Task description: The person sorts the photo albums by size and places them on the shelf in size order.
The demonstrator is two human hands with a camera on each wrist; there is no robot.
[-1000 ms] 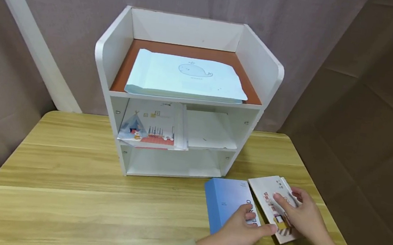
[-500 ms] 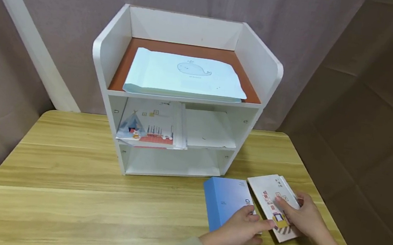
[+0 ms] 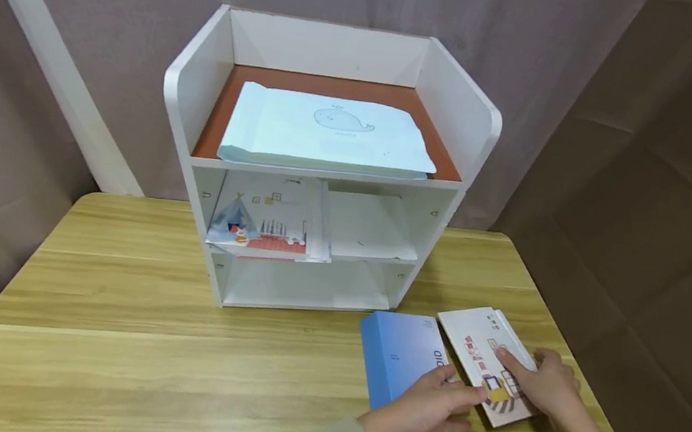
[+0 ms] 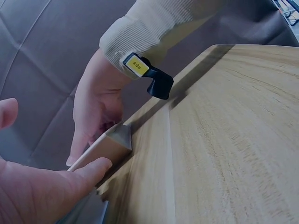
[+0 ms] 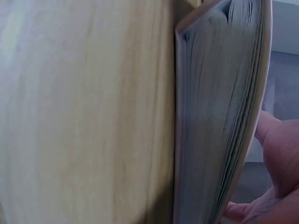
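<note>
A pale hardcover notebook (image 3: 484,359) with a printed house scene lies on the table at the right. My right hand (image 3: 547,392) grips its right side, thumb on the cover and fingers down along the edge. My left hand (image 3: 422,413) has its fingers extended over the lower end of a thick blue box or book (image 3: 403,356). In the left wrist view, the left thumb (image 4: 93,172) touches the notebook's side (image 4: 105,151). Its page edges (image 5: 212,98) fill the middle of the right wrist view, standing against the wooden surface.
Behind stands a white shelf unit (image 3: 493,129). A pale padded sleeve with a whale drawing (image 3: 330,131) lies on its top. Illustrated booklets (image 3: 268,217) occupy the middle shelf's left side. A wooden table (image 3: 173,360) spreads below, with brown cloth (image 3: 636,280) along its right.
My right hand has shifted slightly right along the notebook, its fingers lower over the edge. The left hand has moved a little down and right. The notebook and blue thing stay nearly in place.
</note>
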